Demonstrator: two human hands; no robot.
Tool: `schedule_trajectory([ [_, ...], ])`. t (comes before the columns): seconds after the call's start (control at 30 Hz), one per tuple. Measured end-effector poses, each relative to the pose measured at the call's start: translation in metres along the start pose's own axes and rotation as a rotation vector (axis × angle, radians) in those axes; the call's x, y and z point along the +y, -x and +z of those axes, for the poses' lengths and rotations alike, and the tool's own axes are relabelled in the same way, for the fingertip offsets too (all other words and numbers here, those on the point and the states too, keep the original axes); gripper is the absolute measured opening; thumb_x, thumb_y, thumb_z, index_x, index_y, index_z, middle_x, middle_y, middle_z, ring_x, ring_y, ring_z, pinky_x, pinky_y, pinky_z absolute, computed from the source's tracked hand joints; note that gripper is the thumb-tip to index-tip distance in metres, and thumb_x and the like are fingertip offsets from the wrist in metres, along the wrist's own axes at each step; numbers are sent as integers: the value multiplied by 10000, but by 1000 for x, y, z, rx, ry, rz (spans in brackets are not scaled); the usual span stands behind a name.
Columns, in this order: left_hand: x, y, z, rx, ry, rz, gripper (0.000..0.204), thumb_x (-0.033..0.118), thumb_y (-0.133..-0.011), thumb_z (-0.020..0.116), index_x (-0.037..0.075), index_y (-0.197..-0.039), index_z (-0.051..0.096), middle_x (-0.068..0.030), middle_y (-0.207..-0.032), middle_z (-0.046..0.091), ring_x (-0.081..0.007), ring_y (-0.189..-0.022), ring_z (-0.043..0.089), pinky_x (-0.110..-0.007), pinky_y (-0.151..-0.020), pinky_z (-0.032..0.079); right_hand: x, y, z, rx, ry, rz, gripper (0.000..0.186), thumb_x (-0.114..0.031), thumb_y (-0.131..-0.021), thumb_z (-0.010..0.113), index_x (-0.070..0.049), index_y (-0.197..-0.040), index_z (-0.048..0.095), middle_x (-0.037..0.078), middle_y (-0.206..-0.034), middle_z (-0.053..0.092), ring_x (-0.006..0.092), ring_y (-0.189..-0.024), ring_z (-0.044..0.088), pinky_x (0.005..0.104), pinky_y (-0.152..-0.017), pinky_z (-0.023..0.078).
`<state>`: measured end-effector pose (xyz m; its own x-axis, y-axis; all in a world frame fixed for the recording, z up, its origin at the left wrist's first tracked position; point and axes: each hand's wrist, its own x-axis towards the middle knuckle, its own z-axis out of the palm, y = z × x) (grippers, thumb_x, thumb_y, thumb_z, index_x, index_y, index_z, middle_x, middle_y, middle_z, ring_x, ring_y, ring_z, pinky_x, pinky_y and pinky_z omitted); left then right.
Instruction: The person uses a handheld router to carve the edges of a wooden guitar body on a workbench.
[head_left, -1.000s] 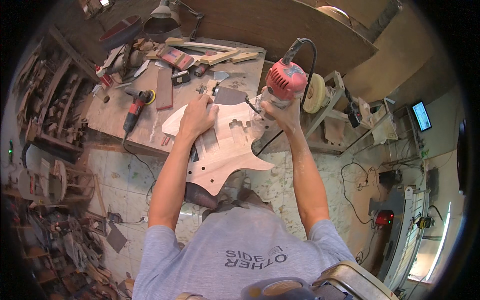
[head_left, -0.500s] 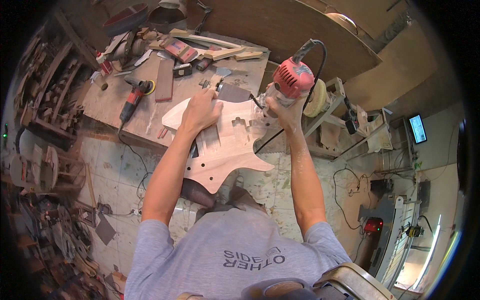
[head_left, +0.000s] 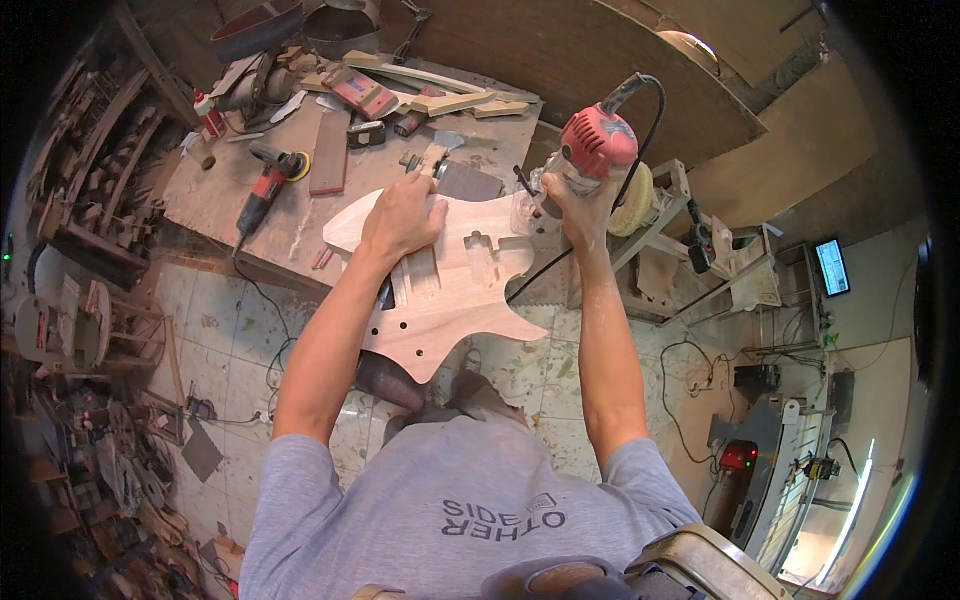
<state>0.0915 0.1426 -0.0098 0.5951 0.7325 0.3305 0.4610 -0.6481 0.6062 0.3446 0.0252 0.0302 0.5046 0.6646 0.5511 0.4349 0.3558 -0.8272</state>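
A pale wooden electric guitar body [head_left: 470, 310] with routed cavities and small dark holes lies over the near edge of the workbench. My left hand [head_left: 402, 218] is on its upper left part, fingers curled and gripping the wood. In my right hand [head_left: 578, 212] is a red trim router [head_left: 600, 145] with a clear base, its cord rising from the top. The router leans to the right, and its base is at the body's upper right edge. Whether the bit touches the wood is hidden.
The dusty workbench [head_left: 225, 190] carries a red and black polisher [head_left: 268, 190] with a yellow pad, a dark wood strip [head_left: 329, 155], a black battery [head_left: 367, 134] and a pile of wood offcuts [head_left: 450, 102]. Cords lie across the tiled floor [head_left: 240, 340]. A wooden stand [head_left: 650, 245] is at the right.
My right hand and the router have shifted slightly right along the body's edge. The guitar body and my left hand have stayed nearly in place.
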Motion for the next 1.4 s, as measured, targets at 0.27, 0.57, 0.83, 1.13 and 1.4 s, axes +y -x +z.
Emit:
schedule_trajectory([
  [0.27,0,0,0,2,-4,-4,311,229,-882,718,-44,-1031,698,-250,-1055,709,-439,-1017,671,-493,-915,528,10,-16,-12,-4,8,56,603,-174,-758,899,-20,-1265,611,62,-1143,701,163,-992,678,334,-907,553],
  [0.57,3,0,-5,-32,-17,-7,309,217,-880,716,-53,-1031,705,-248,-1080,711,-433,-1031,688,-480,-934,548,24,-30,-26,48,41,7,619,-216,-762,908,-25,-1269,608,71,-1148,697,175,-996,675,337,-916,542],
  [0.83,6,0,-4,-16,-22,2,297,213,-882,711,-53,-1013,697,-246,-1058,708,-438,-998,688,-488,-917,548,33,-43,-45,46,120,0,633,-249,-765,903,-18,-1275,608,82,-1173,690,193,-1042,664,364,-942,527],
  [1.13,23,0,-6,-115,-108,115,467,387,-890,740,-27,-1104,712,-225,-1107,688,-403,-1085,662,-479,-976,508,42,-63,-87,276,254,23,567,-279,-767,906,-24,-1200,641,61,-1080,697,179,-966,664,348,-904,527],
  [1.4,41,-24,33,-338,-152,273,774,502,-789,789,-16,-1346,642,-222,-1189,654,-389,-1141,621,-477,-1022,486,17,-18,-114,488,72,-54,509,-158,-769,907,-32,-1185,642,33,-1064,690,155,-942,661,315,-903,523],
])
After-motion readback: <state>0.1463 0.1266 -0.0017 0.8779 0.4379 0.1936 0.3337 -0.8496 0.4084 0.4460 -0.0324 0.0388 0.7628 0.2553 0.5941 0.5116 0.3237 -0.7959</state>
